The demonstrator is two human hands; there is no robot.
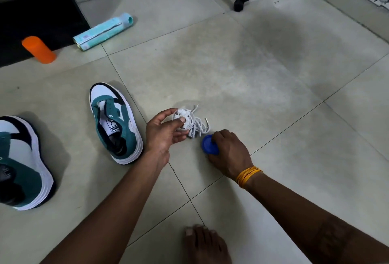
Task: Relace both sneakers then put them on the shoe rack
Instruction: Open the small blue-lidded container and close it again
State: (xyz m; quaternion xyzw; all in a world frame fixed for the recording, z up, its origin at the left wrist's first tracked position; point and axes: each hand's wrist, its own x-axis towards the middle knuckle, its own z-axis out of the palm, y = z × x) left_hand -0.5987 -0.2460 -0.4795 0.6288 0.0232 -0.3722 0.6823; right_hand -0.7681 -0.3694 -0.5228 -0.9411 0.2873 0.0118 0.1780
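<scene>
The left hand (166,133) grips a small clear container (181,121) spilling tangled white laces (196,126). The right hand (228,151) has its fingers curled round a round blue lid (207,145) on the tiled floor (273,95).

Two sneakers sit on the floor (273,95) at the left. One sneaker (114,121) is near the middle, and the other sneaker (23,162) lies left of it, at the edge of the view. Just right of the first sneaker, the left hand (163,132) holds a small cup (182,119) with laces (197,126) spilling out to the right. Right of the laces, the right hand (228,152) rests on a lid (208,145) on the floor. Far behind the sneakers lie a can (103,32) and, left of it, a cap (39,49). A foot (206,244) is in front, near the bottom.
</scene>
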